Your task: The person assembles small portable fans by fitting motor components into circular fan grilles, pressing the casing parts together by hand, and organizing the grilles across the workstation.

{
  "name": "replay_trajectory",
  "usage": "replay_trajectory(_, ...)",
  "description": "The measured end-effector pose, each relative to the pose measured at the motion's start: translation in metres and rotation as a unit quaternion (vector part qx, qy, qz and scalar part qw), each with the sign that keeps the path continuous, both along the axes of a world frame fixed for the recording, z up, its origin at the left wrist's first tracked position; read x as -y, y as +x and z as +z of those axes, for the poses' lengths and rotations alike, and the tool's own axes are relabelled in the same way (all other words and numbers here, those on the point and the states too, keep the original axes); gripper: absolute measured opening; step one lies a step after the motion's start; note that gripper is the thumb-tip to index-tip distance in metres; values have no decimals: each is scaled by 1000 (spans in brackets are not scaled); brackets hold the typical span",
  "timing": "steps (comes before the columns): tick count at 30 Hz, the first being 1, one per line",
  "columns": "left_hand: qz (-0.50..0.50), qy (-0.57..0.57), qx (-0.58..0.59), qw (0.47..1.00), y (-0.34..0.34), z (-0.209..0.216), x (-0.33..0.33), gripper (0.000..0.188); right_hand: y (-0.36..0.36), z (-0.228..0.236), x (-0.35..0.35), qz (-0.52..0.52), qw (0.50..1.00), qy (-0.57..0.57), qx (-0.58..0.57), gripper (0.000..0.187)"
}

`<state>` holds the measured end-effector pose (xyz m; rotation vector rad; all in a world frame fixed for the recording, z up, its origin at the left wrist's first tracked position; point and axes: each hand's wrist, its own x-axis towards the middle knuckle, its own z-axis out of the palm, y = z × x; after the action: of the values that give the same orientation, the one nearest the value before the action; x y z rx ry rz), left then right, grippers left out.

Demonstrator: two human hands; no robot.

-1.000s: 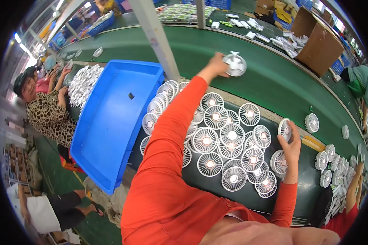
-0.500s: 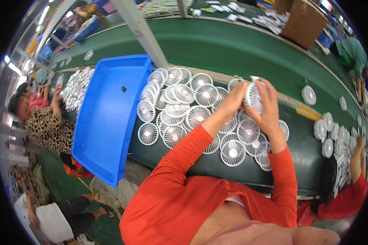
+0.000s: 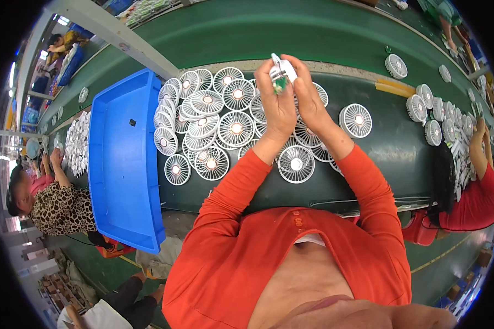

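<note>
Both my hands are raised over the fan pile at the far side of the dark bench. Between them is a small white plastic part (image 3: 282,71) with a green piece at its lower end, perhaps a circuit board. My left hand (image 3: 277,107) grips it from the left, and my right hand (image 3: 307,96) closes on its right side. Fingers cover much of the part. Below and left of my hands lie several round white fan heads with spoked grilles (image 3: 236,128), overlapping in a heap. One more fan head (image 3: 357,120) rests right of my right wrist.
A blue tray (image 3: 123,181) with a small dark scrap inside stands left of the heap. A green conveyor belt (image 3: 335,41) runs along the far side, with a fan head (image 3: 396,66) on it. Co-workers sit at left and right. A metal post (image 3: 112,33) rises behind the tray.
Half a second ago my hands were round a spoked fan head; now a white part with a green piece shows between them. The whole view has also shifted.
</note>
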<state>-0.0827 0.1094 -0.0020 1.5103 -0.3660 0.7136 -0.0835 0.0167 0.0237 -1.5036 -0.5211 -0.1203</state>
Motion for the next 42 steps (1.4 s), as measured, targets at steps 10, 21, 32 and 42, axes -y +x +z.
replay_trajectory(10, -39, 375, -49, 925, 9, 13, -63, 62, 77, -26, 76, -210, 956, -201, 27, 53)
replay_trajectory(21, -65, 385, -244, 887, -15, -1, -98, 36, 13, -41, 111, -209, 873, -423, 121, 42)
replay_trajectory(32, -64, 243, -207, 946, -17, -6, -80, 46, -3, -44, 86, -147, 855, -494, 60, 53)
replay_trajectory(42, 83, 332, -144, 929, -39, -4, -110, 24, -2, -44, 87, -180, 891, -406, 92, 51)
